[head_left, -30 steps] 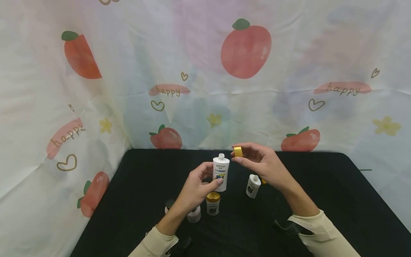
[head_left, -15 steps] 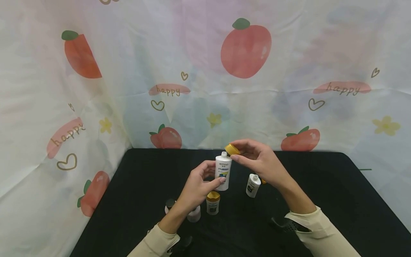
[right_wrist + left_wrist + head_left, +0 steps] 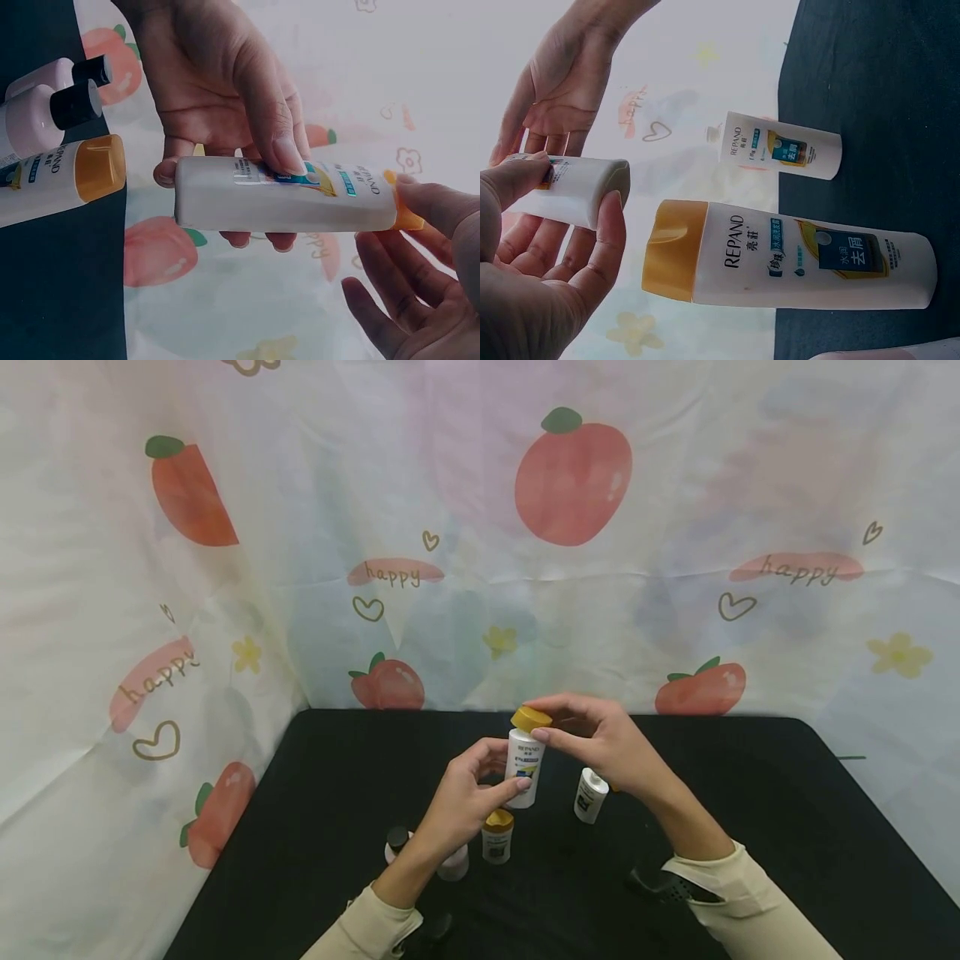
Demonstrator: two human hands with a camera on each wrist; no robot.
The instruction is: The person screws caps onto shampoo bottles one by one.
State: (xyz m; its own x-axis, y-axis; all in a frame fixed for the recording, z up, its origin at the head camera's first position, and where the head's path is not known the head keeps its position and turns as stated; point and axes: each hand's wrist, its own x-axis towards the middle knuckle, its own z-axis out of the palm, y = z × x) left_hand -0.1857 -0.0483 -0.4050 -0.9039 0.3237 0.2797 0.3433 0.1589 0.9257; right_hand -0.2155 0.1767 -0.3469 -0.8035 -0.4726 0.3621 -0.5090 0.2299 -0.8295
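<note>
My left hand [image 3: 463, 795] grips a white shampoo bottle [image 3: 523, 756] round its lower body, thumb across the front label, above the table. At its top, my right hand [image 3: 611, 743] pinches a gold cap [image 3: 531, 719] between thumb and fingers. The cap covers the neck and looks slightly tilted in the head view; in the right wrist view it meets the bottle's shoulder. Below the left hand stands a similar bottle [image 3: 817, 259] with its gold cap on. An uncapped white bottle [image 3: 780, 146] stands on the table, nearer the right hand.
Two pale pink bottles [image 3: 30, 120] with black caps stand at the left, partly hidden by the left forearm in the head view. A sliver of gold [image 3: 617, 788] shows beside the right wrist. Black cloth covers the table [image 3: 337, 760], with a printed curtain [image 3: 465, 635] behind.
The right hand has moved left, bringing the gold cap from beside the bottle onto its neck. The left hand and bottle have shifted slightly right.
</note>
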